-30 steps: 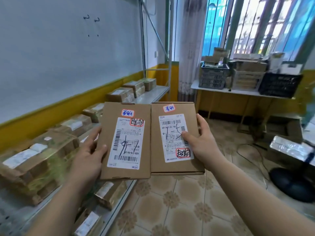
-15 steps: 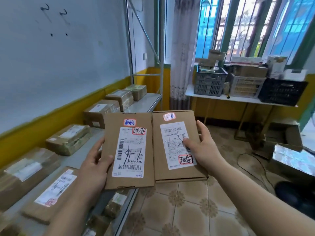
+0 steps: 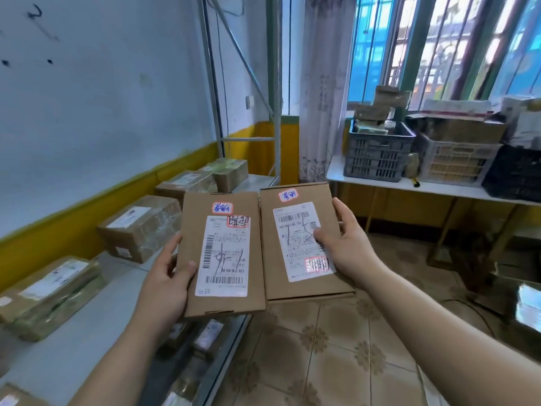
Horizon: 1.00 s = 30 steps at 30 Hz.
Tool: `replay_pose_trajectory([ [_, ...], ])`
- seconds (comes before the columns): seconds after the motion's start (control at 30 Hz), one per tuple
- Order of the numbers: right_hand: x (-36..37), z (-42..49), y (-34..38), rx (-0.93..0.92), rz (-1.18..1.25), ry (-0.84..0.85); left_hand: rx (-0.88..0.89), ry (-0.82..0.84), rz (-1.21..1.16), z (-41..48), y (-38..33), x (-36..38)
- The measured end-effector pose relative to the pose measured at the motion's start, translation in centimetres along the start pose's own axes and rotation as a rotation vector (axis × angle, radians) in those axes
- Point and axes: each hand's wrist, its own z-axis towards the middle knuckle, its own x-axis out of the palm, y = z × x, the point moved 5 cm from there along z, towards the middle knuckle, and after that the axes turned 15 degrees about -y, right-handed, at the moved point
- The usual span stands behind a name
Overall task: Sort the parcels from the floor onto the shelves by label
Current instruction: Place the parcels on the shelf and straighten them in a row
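While both parcels are held up side by side above the front edge of the shelf, the entries stand thus. Item: left parcel, flat brown cardboard with a white barcode label, a pen scrawl and two small stickers. The left hand grips it by its outer edge, thumb curled onto the face, fingers behind and mostly hidden. Item: right parcel, same kind, its inner edge touching or just beside its neighbour; I cannot tell which. The right hand grips it, thumb laid across the label, fingers wrapped round the far side. Item: taped boxes along the wall on the shelf, with a bare grey stretch in front. Item: tiled floor under the right parcel. Hazards, as I judge them: the two look nearly identical, so a swap between shelf places is the likeliest error. The right thumb hides part of that label, which invites a misreading. Each parcel hangs from a one-sided pinch, so reaching out with one hand could loosen the other's hold and drop a parcel onto the tiles. A parcel set too near the shelf lip could tip off.
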Motion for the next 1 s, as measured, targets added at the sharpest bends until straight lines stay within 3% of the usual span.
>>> replay_pose_trajectory([
  [0.63, 24.7, 24.7, -3.2, 0.004, -0.122, 0.265, -0.171, -0.238, -0.001, 26.3, 6.2, 5.6],
  [0.8, 31.8, 27.7, -2.9, -0.003, -0.156, 0.388, -0.188, -0.334, -0.001, 29.5, 7.2, 3.8],
  [1.0, 40.5, 28.8, -3.8, -0.022, -0.131, 0.622, -0.238, -0.560, 0.003, 29.4, 8.7, 2.1],
])
